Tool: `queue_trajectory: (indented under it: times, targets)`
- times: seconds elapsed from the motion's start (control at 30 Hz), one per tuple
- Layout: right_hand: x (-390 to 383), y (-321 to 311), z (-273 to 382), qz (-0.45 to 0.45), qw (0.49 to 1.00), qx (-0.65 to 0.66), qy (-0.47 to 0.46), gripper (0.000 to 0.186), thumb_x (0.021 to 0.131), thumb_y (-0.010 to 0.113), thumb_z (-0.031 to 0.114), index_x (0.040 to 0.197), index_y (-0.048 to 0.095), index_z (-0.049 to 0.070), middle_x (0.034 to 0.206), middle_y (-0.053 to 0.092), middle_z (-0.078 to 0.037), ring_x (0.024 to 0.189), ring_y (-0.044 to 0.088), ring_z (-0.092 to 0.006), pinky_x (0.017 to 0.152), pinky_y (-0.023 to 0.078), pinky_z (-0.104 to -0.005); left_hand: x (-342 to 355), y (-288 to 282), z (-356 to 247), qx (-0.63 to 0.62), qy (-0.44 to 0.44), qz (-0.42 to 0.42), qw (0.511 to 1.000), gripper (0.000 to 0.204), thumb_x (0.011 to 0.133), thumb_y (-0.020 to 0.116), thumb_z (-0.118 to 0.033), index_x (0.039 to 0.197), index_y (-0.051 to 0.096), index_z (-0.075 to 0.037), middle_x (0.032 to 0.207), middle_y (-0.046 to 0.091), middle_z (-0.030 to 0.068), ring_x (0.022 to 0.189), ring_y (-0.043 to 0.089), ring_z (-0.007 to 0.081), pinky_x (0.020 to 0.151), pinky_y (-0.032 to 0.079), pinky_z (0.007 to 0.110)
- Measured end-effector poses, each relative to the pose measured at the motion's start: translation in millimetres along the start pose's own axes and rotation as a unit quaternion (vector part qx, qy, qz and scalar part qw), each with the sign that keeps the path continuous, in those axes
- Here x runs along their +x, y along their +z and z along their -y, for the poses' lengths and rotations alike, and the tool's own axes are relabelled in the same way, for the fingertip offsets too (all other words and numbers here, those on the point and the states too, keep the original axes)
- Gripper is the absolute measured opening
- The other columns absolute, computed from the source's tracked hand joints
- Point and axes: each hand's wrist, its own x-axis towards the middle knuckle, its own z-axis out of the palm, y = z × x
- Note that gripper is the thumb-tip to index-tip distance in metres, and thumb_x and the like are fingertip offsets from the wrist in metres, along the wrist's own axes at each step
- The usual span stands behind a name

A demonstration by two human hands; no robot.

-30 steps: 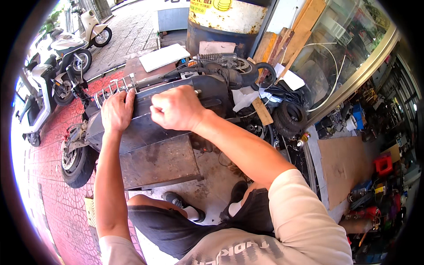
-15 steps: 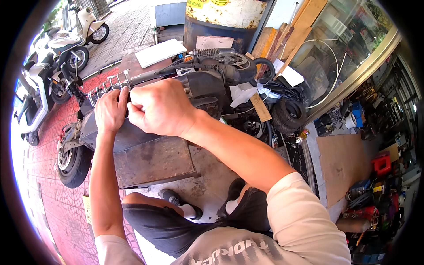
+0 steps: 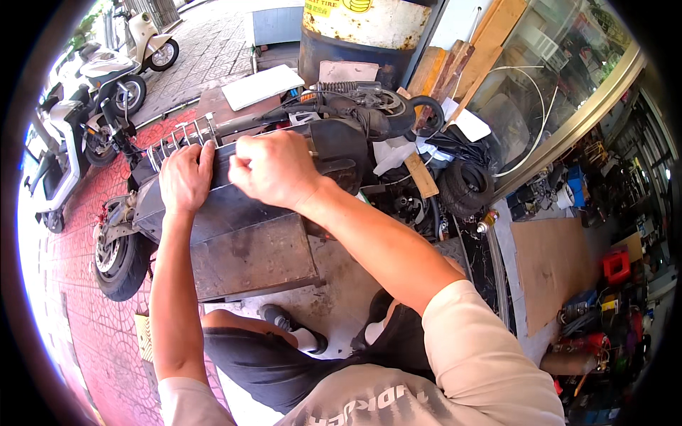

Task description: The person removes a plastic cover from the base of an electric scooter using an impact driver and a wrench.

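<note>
In front of me a dark scooter [image 3: 213, 211] lies over a low worn stand [image 3: 256, 263]. My left hand [image 3: 186, 177] is closed over the scooter's upper edge, beside a row of curved silver metal bars [image 3: 186, 135]. Its fingertips curl out of sight on the far side, so what they grip is hidden. Just to its right, my right hand [image 3: 275, 170] is held in a fist above the dark body. Whatever sits inside that fist cannot be made out. The scooter's front wheel [image 3: 122, 263] sticks out at the left, and another wheel [image 3: 387, 113] shows at the far right.
A rusty drum [image 3: 362, 50] and wooden boards [image 3: 455, 71] stand behind. Loose tyres [image 3: 465, 186] and a spray can [image 3: 487, 220] are to the right, near a glass door [image 3: 554, 85]. Parked scooters [image 3: 71, 156] line the left. A white panel [image 3: 261, 86] lies beyond the scooter.
My right fist has moved to the right, away from my left hand, leaving a gap between them. My left hand keeps its place on the scooter's edge.
</note>
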Motion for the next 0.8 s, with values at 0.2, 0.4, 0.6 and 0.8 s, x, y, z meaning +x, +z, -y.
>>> queue_trajectory:
  times: [0.2,0.4,0.6,0.8]
  targets:
    - [-2.4,5.5,7.6,-0.013,0.998,0.061,-0.032,0.027,0.08,0.073,0.019,0.061,0.056,0.011,0.06,0.062,-0.015,0.055,0.066,-0.0352,0.051,0.052,-0.0436,2.0,-2.2,8.0,-0.008,-0.035,0.051,0.998,0.053,0.105,0.053,-0.045,0.078,0.067,-0.001,0.085,0.069,0.0221,0.088,0.066,0.0423,0.082,0.049,0.052]
    - [-17.9,1.9,22.7,-0.015,0.995,0.071,-0.076,0.028,0.078,0.074,0.014,0.063,0.052,0.01,0.057,0.059,-0.011,0.053,0.064,-0.0326,0.05,0.049,-0.0429,1.6,-3.7,8.5,-0.002,-0.032,0.017,0.999,0.053,0.105,0.052,-0.044,0.079,0.066,0.0,0.087,0.068,0.0234,0.088,0.065,0.045,0.082,0.048,0.053]
    - [-77.0,-29.4,12.6,0.113,0.992,0.004,-0.05,0.026,0.082,0.073,0.022,0.067,0.056,0.009,0.062,0.062,-0.007,0.06,0.064,-0.0293,0.056,0.052,-0.0427,19.5,4.4,28.1,-0.025,-0.078,0.048,0.996,0.057,0.104,0.051,-0.052,0.087,0.07,-0.001,0.085,0.068,0.0259,0.087,0.067,0.0467,0.078,0.05,0.053]
    - [-121.9,-23.6,-7.1,0.134,0.99,0.028,-0.03,0.023,0.085,0.075,0.02,0.082,0.056,0.008,0.079,0.063,-0.009,0.08,0.061,-0.0297,0.074,0.048,-0.044,-16.5,6.8,32.8,-0.133,-0.043,-0.183,0.973,0.031,0.103,0.061,-0.03,0.106,0.076,-0.003,0.101,0.075,0.016,0.093,0.07,0.0322,0.088,0.053,0.04]
